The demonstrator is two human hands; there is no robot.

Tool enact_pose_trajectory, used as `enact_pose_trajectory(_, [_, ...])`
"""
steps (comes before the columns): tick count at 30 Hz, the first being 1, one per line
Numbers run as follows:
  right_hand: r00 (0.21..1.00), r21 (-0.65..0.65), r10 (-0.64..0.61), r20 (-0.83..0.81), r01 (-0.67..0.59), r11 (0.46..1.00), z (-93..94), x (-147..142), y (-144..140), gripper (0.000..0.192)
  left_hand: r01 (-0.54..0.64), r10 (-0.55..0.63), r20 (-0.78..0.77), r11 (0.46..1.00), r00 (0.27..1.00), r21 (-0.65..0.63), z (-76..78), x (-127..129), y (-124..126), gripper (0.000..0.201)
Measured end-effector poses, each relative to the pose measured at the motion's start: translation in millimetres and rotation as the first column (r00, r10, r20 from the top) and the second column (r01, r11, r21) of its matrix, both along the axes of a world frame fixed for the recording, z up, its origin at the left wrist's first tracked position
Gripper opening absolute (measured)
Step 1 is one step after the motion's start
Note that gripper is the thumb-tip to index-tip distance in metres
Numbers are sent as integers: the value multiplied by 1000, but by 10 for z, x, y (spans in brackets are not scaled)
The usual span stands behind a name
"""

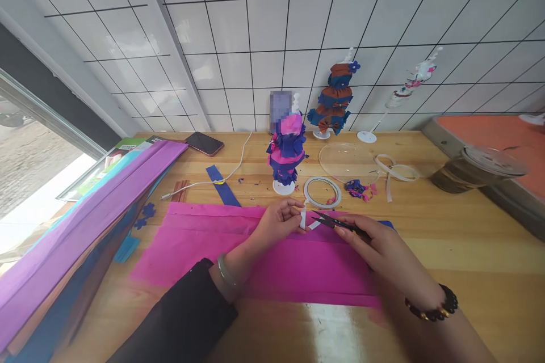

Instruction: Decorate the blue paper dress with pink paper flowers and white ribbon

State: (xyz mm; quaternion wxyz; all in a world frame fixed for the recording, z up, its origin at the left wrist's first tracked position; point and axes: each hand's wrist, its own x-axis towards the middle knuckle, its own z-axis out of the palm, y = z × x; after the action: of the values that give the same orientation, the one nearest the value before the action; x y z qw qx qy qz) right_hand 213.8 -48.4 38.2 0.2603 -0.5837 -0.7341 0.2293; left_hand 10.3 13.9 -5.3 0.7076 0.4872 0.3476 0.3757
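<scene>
My left hand (279, 221) pinches a short white strip of tape (303, 218) between thumb and fingers, above a large pink paper sheet (204, 244). Black scissors (340, 223) are gripped in my right hand (378, 244), their blades pointing left toward the strip. A second small white piece (314, 226) lies on the pink sheet under the scissor tips. Just beyond the hands is a tape roll (322, 192) lying flat. A doll-like figure in pink and dark blue paper (288, 147) stands on a white round base behind the left hand.
Stacked coloured papers (106, 198) run along the left side, with a phone (205, 143) behind them. A brown paper figure (334, 99), white ribbon (395, 170) and paper scraps (361, 189) are toward the back. A lidded cup (477, 169) stands right, beside an orange-topped surface (502, 133).
</scene>
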Motion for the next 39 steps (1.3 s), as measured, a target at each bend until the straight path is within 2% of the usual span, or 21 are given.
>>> enact_pose_trajectory(10, [997,53,-1,81,-3,999,-98,-68,24,30,19,-19,-5,998,1000,63,-47,26,-27,37])
enact_pose_trajectory(27, [996,93,14,84,-22,995,-135,-133,43,30,68,-70,54,997,996,34,-82,26,-10,42])
enact_pose_trajectory(39, [995,94,9,100,-19,995,-154,-119,45,29,84,-84,37,996,996,14,-53,14,-16,41])
